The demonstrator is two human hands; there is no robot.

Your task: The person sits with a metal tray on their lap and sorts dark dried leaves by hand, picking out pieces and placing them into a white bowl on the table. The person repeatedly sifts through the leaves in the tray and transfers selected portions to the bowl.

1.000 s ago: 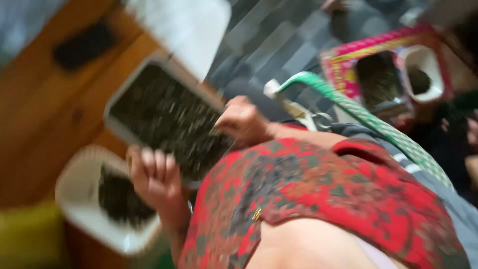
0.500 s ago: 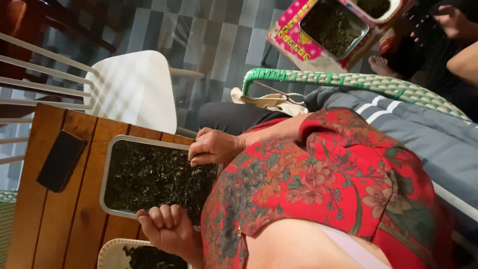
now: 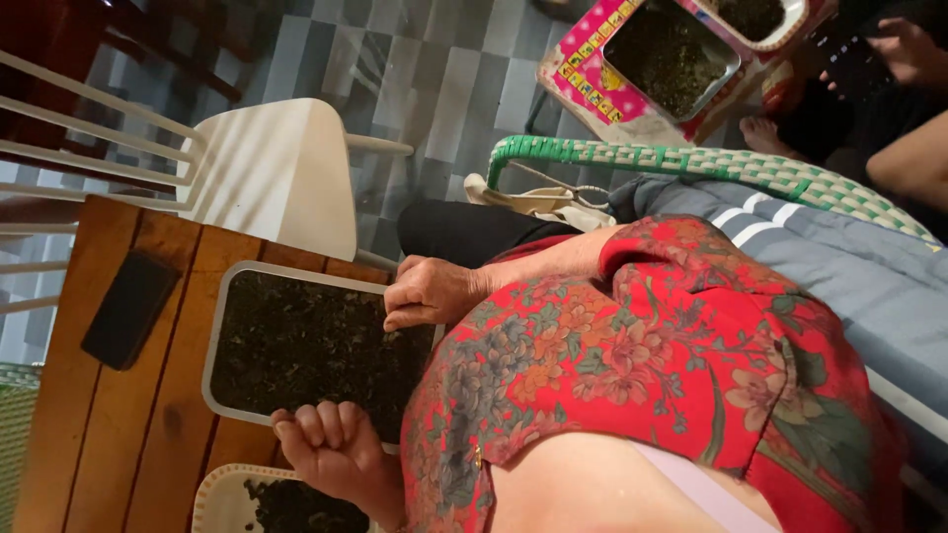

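Two bare hands work at a grey metal tray (image 3: pixel 229 296) filled with dark dried leaves (image 3: pixel 306 350), which sits on a slatted wooden table (image 3: pixel 118 444). The view is turned sideways, so which hand is which has to be read from the arms. The right hand (image 3: pixel 430 293), coming out of a red flowered sleeve (image 3: pixel 632 326), lies along the far edge of the tray with its fingers loosely curled and pressed together on the rim; whether it pinches any leaves cannot be told. The left hand (image 3: pixel 331 444) is at the tray's near edge, fingers folded inward into a loose fist with the fingertips (image 3: pixel 311 422) over the rim, touching the leaves or just above them; what it holds inside the fist, if anything, is hidden. Just beside that hand, at the bottom edge of the picture, a white tray (image 3: pixel 222 498) with a small heap of the same dark leaves rests on the table. A black phone (image 3: pixel 128 308) lies flat on the table, well apart from the tray. A white chair (image 3: pixel 272 173) stands against the table's far side on a grey tiled floor (image 3: pixel 444 79). Farther off, a green and white woven chair frame (image 3: pixel 691 163) runs across the view, and beyond it another metal tray of leaves (image 3: pixel 671 54) sits on a pink patterned box (image 3: pixel 583 69), near another person's hand (image 3: pixel 913 49).
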